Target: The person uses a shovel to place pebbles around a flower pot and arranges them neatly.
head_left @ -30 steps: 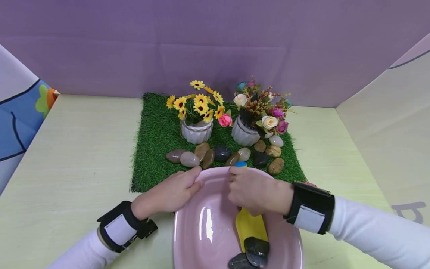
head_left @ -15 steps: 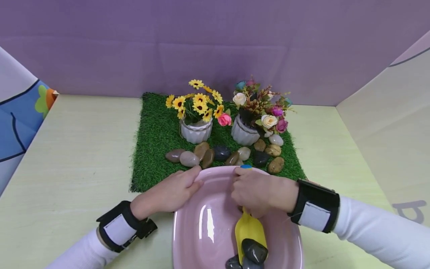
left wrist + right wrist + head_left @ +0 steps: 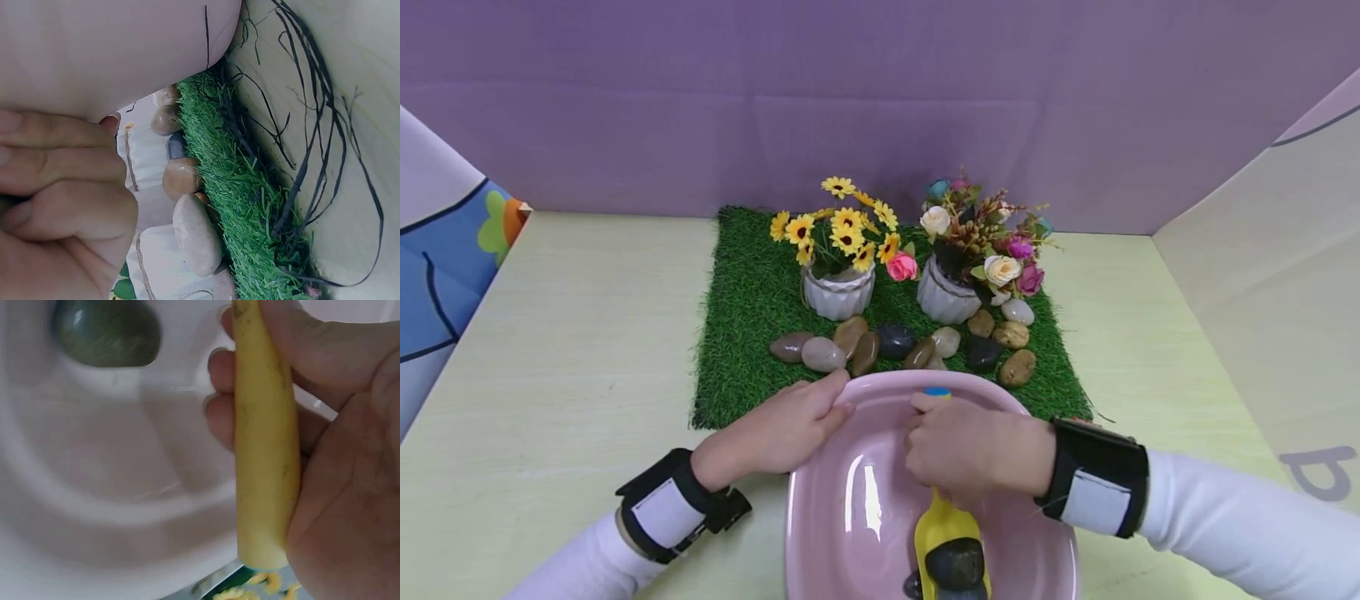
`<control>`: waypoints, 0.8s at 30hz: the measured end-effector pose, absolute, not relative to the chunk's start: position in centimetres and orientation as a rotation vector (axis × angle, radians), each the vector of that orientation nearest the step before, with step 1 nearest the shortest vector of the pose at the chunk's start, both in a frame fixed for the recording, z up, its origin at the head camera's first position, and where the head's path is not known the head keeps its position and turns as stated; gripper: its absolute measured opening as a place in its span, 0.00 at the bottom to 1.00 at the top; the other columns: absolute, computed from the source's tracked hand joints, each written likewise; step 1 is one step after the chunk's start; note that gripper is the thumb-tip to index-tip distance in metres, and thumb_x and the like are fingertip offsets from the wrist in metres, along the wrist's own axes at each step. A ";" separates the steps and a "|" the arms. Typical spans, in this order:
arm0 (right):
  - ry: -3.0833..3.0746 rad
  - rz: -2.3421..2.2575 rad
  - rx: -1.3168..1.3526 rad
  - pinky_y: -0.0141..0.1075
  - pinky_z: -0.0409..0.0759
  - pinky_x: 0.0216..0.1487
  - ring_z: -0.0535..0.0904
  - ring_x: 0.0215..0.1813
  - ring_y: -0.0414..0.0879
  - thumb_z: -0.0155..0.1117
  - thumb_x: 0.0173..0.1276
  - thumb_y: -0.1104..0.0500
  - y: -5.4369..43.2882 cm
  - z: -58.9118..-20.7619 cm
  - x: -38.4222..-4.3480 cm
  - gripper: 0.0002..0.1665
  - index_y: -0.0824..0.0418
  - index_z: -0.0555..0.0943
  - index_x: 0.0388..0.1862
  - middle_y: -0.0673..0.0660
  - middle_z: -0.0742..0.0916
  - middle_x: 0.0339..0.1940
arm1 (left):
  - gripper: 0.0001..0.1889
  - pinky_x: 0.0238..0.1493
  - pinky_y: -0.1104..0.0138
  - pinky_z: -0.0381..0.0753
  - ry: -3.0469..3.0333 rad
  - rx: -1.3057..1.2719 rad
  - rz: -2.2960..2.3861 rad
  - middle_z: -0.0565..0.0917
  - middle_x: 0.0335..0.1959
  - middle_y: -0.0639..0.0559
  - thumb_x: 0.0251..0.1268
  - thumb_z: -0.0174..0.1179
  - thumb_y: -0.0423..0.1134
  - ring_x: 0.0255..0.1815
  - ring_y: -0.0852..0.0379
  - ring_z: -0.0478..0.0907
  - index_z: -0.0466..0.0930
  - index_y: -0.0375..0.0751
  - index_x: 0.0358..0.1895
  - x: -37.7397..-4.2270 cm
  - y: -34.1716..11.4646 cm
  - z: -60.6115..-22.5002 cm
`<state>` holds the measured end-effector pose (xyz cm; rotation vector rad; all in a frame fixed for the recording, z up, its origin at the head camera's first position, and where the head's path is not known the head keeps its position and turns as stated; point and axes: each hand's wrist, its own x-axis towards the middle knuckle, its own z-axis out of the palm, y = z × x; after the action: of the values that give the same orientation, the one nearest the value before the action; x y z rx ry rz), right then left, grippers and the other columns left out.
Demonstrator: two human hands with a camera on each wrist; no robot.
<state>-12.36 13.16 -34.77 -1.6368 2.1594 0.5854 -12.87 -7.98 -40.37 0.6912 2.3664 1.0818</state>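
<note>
My right hand [image 3: 951, 450] holds a yellow toy shovel [image 3: 942, 529] by its blue-ended handle, fingers curled round it. In the right wrist view the handle [image 3: 265, 437] crosses the palm. Over the blade lies a dark stone [image 3: 955, 563], with another dark stone [image 3: 961, 593] cut by the lower frame edge. One more dark stone [image 3: 913, 585] shows beside the blade's left side. My left hand [image 3: 786, 425] grips the rim of a pink basin [image 3: 880, 385], thumb over the rim inside. In the left wrist view its fingers [image 3: 56, 137] curl against the basin's outer wall.
Beyond the basin, a green turf mat [image 3: 737, 333] bears a row of stones [image 3: 823, 354]. Two white pots stand behind them, one with yellow flowers [image 3: 847, 233], one with mixed flowers [image 3: 992, 242]. Loose dark strands [image 3: 325, 112] fray off the mat's edge. A purple backdrop [image 3: 880, 108] rises behind.
The shovel has slid toward the near side and slightly left in the basin, its blade now further under the dark stones. My right hand moved with it; the left hand stays on the rim.
</note>
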 end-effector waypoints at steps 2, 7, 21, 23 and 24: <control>2.161 0.604 -1.668 0.34 0.61 0.45 0.74 0.30 0.38 0.69 0.50 0.51 13.1 -34.7 -12.1 0.09 0.46 0.76 0.19 0.41 0.81 0.24 | 0.05 0.18 0.70 0.77 2.359 0.688 1.090 0.74 0.25 0.51 0.72 0.41 0.40 0.17 0.64 0.77 0.61 0.45 0.37 -12.9 -8.0 -40.4; 2.183 0.611 -1.657 0.35 0.62 0.47 0.73 0.30 0.39 0.70 0.47 0.50 13.2 -34.8 -11.8 0.13 0.47 0.72 0.17 0.42 0.80 0.24 | 0.05 0.18 0.70 0.77 2.357 0.688 1.093 0.75 0.25 0.52 0.72 0.41 0.40 0.17 0.64 0.77 0.62 0.45 0.37 -12.8 -7.9 -40.4; 2.186 0.659 -1.410 0.38 0.59 0.46 0.70 0.31 0.41 0.66 0.50 0.46 13.7 -35.4 -11.6 0.16 0.47 0.70 0.14 0.43 0.77 0.20 | 0.06 0.18 0.70 0.73 2.496 0.699 0.936 0.70 0.19 0.53 0.71 0.44 0.43 0.16 0.64 0.71 0.62 0.48 0.34 -12.8 -7.6 -40.2; 2.178 0.644 -1.380 0.39 0.60 0.48 0.70 0.33 0.41 0.65 0.51 0.44 13.8 -35.5 -11.7 0.15 0.47 0.72 0.15 0.44 0.78 0.22 | 0.06 0.17 0.70 0.72 2.518 0.703 0.908 0.70 0.18 0.54 0.71 0.45 0.42 0.16 0.64 0.71 0.63 0.48 0.34 -12.8 -7.6 -40.1; 2.171 0.631 -1.364 0.39 0.60 0.49 0.70 0.34 0.41 0.64 0.52 0.43 13.8 -35.5 -11.7 0.15 0.47 0.73 0.16 0.44 0.78 0.22 | 0.06 0.18 0.69 0.71 2.530 0.707 0.896 0.70 0.18 0.54 0.70 0.45 0.42 0.16 0.64 0.70 0.63 0.48 0.34 -12.8 -7.5 -40.1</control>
<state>-11.72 13.77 -35.50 -1.3640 2.1710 0.6310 -12.81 -7.54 -40.05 0.7072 2.5304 0.8956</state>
